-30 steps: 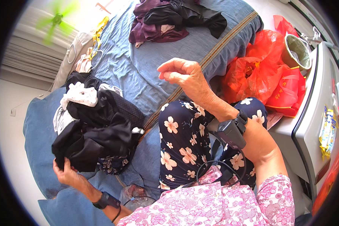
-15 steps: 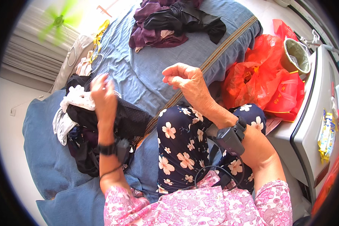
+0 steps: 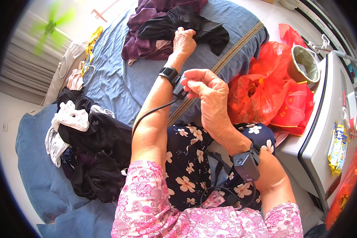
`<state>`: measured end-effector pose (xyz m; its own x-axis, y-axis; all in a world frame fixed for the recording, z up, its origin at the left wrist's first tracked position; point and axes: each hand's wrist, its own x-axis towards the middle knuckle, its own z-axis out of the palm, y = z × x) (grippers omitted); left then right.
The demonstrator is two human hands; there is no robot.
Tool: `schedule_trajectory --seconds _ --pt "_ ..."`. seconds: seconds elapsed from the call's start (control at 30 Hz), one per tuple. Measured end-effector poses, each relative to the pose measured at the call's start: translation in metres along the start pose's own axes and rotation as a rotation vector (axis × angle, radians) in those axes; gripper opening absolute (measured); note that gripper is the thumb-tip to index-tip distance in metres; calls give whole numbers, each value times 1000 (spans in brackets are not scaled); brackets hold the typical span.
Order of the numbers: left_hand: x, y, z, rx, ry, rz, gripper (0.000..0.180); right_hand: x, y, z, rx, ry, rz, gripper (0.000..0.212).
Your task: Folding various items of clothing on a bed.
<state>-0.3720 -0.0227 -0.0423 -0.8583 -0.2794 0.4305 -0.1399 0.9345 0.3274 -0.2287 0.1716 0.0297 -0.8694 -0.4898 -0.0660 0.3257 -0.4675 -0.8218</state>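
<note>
My left hand reaches far forward onto a black garment. Its bent fingers close on the cloth, though the fingertips are partly hidden. This garment lies over a dark purple one on the blue bed cover. Nearer to me, above my lap, my right hand hangs in the air with fingers loosely bent and a little apart; I see nothing in it. On the left is a heap of dark clothes, topped by a white patterned garment.
Red plastic bags and a grey bin stand on the right, beside a white cabinet. A green fan is at the far left. A cable runs along my left forearm from the wrist device.
My left hand has swung from above the left clothes heap forward and right to the black garment. The right hand stays raised over my lap, slightly lower. The whole view has shifted a little.
</note>
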Motion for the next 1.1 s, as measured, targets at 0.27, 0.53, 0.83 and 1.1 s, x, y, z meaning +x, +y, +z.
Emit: schedule_trajectory --seconds 0.27,0.53,0.83,1.1 --pt "-38 7 -71 -333 89 -54 19 8 4 -11 -16 77 9 29" --pt "-172 74 -202 -656 -125 -48 15 24 24 -20 184 237 322 76" --pt "-248 81 -217 -722 -31 -178 18 14 64 -20 322 -84 367 31" --pt "-224 59 -194 -511 13 -200 87 -1 25 4 -163 -549 98 35"
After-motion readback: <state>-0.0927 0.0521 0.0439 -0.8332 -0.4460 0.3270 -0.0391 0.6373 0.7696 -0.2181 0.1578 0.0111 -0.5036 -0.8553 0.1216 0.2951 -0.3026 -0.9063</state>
